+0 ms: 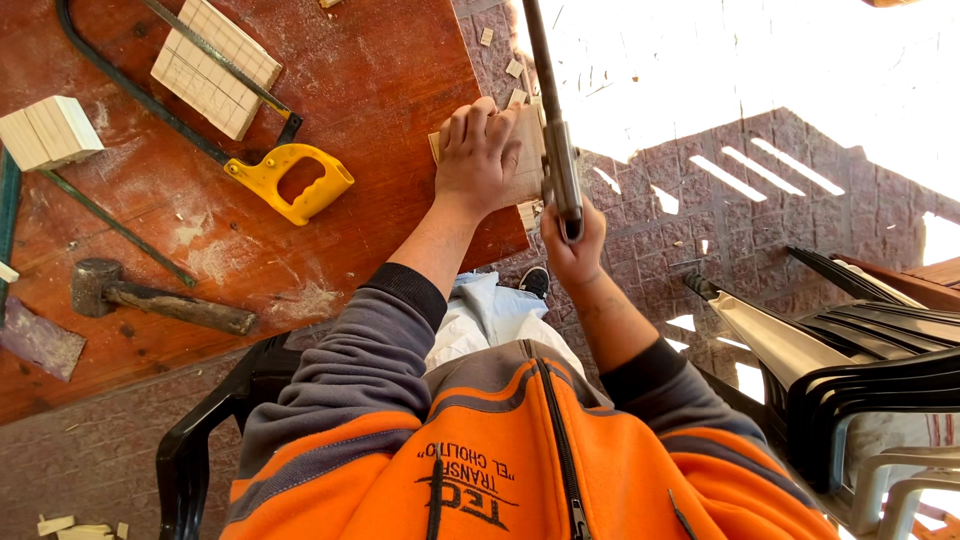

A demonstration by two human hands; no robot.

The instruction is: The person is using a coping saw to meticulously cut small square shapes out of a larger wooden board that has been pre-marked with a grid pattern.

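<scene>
My left hand (478, 155) lies flat on a small light wooden piece (527, 160) that juts over the edge of the red-brown table (380, 90). My right hand (574, 248) grips the handle of a grey metal-framed saw (556, 150). Its frame runs up and away from me, right beside the wooden piece at the table's edge. The blade's contact with the wood is hidden behind the frame and my left hand.
On the table lie a yellow-handled saw (292, 181), a hammer (150, 300), a lined wooden board (215, 65) and a pale wood block (45, 130). Stacked plastic chairs (860, 350) stand at the right. Small offcuts (513, 68) litter the paved floor.
</scene>
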